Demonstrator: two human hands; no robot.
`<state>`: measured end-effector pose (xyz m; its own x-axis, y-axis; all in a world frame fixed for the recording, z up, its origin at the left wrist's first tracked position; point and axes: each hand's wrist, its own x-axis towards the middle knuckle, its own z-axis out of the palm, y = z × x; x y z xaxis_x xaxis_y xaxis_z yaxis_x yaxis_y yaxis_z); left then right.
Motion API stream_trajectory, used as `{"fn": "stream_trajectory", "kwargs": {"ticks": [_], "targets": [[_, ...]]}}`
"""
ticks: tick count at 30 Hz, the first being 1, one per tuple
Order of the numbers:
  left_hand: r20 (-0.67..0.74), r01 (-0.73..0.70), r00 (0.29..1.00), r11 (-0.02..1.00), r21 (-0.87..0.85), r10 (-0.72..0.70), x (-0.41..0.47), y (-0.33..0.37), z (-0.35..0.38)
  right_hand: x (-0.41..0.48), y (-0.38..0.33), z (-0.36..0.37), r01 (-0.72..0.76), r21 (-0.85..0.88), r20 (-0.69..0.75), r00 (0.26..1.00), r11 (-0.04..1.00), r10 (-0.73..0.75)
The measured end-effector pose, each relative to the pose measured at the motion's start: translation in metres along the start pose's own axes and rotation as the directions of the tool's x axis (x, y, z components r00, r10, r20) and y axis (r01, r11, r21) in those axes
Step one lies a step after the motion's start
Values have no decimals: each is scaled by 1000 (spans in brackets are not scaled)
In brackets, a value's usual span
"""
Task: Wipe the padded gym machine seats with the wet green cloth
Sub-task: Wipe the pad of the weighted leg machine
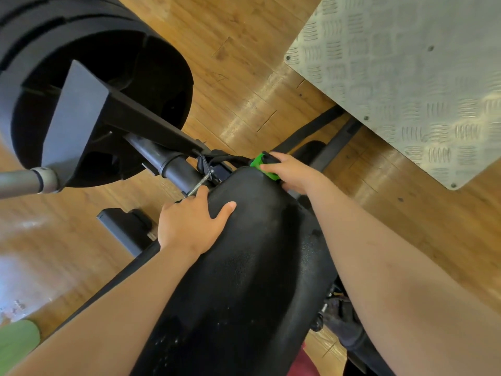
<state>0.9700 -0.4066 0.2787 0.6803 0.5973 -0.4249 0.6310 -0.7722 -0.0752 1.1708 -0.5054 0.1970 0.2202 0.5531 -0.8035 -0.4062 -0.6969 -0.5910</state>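
While I look down over it all, the wooden floor (pixel 244 85) fills the background, with a stack of black weight plates (pixel 103 71) on my upper left and a ribbed metal footplate (pixel 406 77) on my upper right. Between my forearms lies the padded seat (pixel 244 267), black and speckled with small glints. Its long axis runs from my body away toward the machine's frame, narrowing at the far end.

My left hand (pixel 189 223) clasps the pad's left edge close to that far end, thumb spread over the top and fingers going down over the side, so it braces rather than wipes. My right hand (pixel 292 172) is at the far right corner, fingers closed round the green cloth (pixel 260 162), which is bunched small and pressed against the pad's rim.

So the cloth is at the farthest point of the seat, and nearly all of the pad lies toward me from it. I judge the next stroke is a pull back along the long axis. The right hand alone carries it, and the left thumb lies near its path.
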Motion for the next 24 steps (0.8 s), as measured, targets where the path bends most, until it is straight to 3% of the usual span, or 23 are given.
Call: {"fn": "stream_trajectory", "kwargs": {"ticks": [5,13,16,20,24], "targets": [[0,21,1000,1000,-9,-21,1,0,1,-34,60,-22,-82,-57,-105,992,995,75],[43,46,998,999,-22,-45,2,2,-1,-102,131,-53,-167,148,-168,967,975,191],[61,61,996,998,2,-61,0,4,-2,-118,147,-47,-119,255,-240,953,959,183],[62,87,994,996,-23,-86,-4,4,-3,-120,152,-25,-18,288,-458,875,957,154],[44,90,995,992,-93,-86,-16,-1,-7,-123,160,-5,-32,337,-616,748,941,246]]}}
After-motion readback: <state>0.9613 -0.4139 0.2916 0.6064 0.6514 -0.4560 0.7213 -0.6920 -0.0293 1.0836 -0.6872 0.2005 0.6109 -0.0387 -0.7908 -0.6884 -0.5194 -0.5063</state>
